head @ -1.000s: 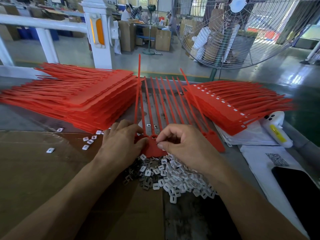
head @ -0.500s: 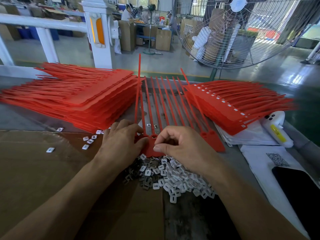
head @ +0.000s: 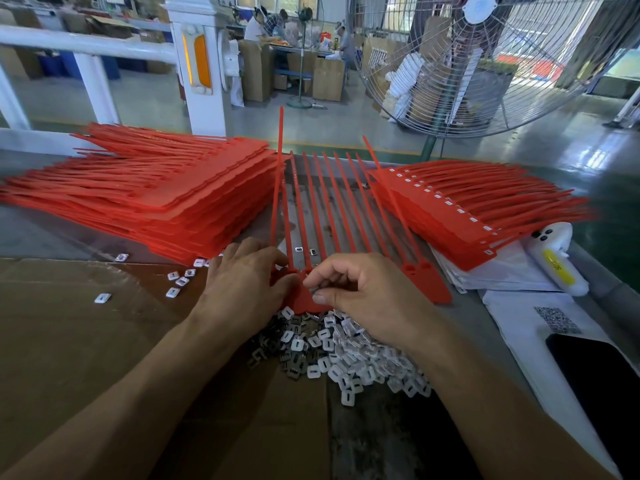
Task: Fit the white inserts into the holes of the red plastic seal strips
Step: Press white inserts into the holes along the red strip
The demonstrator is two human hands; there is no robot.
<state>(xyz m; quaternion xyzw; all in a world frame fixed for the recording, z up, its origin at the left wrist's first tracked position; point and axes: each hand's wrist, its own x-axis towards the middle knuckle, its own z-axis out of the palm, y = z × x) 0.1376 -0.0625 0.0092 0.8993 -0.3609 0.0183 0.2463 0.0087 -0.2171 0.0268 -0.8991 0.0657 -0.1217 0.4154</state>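
Observation:
A red seal strip sheet [head: 429, 285] lies in front of me with its long tails fanned away toward the far edge. My left hand [head: 242, 289] pinches the sheet's near left end. My right hand [head: 360, 299], fingers curled, pinches a small insert against the sheet beside the left hand. The insert itself is mostly hidden by the fingertips. A pile of white inserts [head: 346, 355] lies just under both hands. A tall stack of red strips [head: 166, 199] sits at the left. Another stack of red strips with white inserts fitted [head: 460, 213] sits at the right.
Flattened brown cardboard [head: 86, 358] covers the near left of the table, with a few loose inserts [head: 178, 282] on it. White papers [head: 519, 317], a black phone [head: 599, 386] and a white handheld device [head: 554, 258] lie at the right. A large fan [head: 485, 64] stands behind.
My right hand's fingers have shifted slightly on the sheet's end, the thumb now lower. The left hand and the strips have stayed where they were.

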